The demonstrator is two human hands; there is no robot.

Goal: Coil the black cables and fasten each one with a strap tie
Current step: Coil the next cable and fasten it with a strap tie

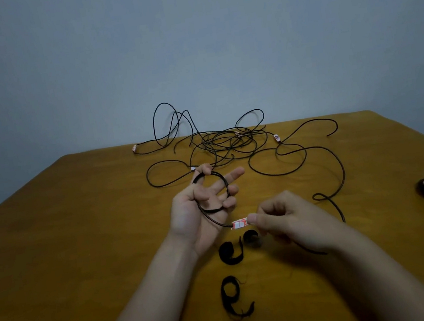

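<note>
Above the brown wooden bench's (79,235) middle, the left hand (196,212), fingers (231,176) splayed, hooks a small coil of thin black cable (226,185); the right hand (286,220) pinches its white-and-red tagged end (239,223). Lay that end snug along the loops.

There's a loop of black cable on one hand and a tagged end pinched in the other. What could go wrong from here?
The small coil of black cable sits loosely over the spread fingers of the left hand; it could spring open.
The right hand only pinches the white-and-red tag, which might slip.
The fuzzy black strap ties lie on the wooden table, so reaching for one means letting go somewhere.
</note>
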